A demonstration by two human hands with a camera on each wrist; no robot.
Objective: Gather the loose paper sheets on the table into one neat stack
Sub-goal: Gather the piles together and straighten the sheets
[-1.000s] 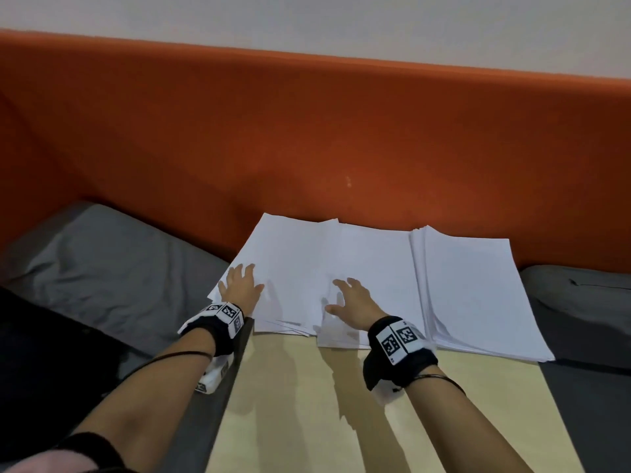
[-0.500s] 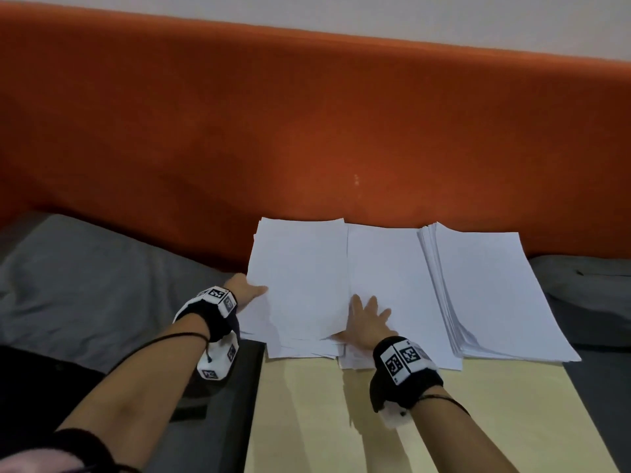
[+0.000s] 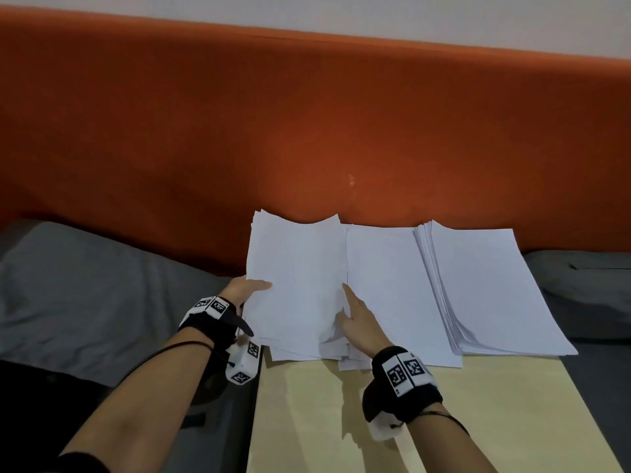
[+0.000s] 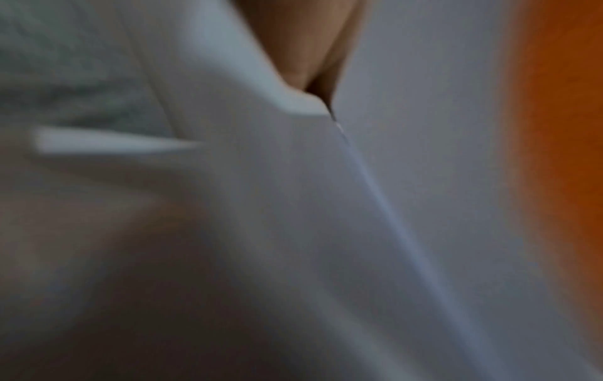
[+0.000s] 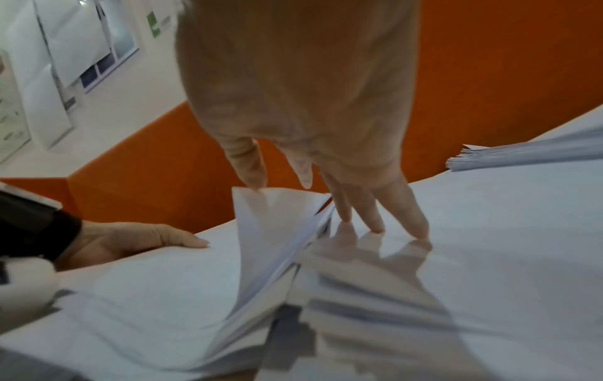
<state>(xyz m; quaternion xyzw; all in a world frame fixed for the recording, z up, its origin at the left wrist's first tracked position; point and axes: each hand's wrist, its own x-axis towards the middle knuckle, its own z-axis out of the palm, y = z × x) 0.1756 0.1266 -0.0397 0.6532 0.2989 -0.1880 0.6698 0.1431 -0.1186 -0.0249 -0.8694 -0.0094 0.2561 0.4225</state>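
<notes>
Right fingers [image 5: 375,219] straight, three tips pressed flat on middle sheets [image 3: 382,295]; thumb and index lifting right edge of left bundle [image 3: 297,285]. Right hand [image 3: 358,322] not clamped on anything, just pressing and prying. Left hand [image 3: 244,288] gripping bundle's left edge, thumb on top, fingers hidden under paper. Left wrist view blurred, mostly white paper, no use.

Handling, as judgement: light, limp, slick sheet-on-sheet. Bundle already bowing upward between hands, far edge curled. Likely to fan or slide if lifted one-sided. Best grip at both long edges, then square against tabletop.

Look: plain white, unprinted as far as visible. Three groups side by side at far end of table [image 3: 444,421], against orange panel [image 3: 307,131]: left bundle ragged at near edge, middle sheets flat, right pile [image 3: 485,288] thicker and fanned along left and near edges. Left bundle overhanging table's left edge. Grey cushions [image 3: 85,285] left and right.
</notes>
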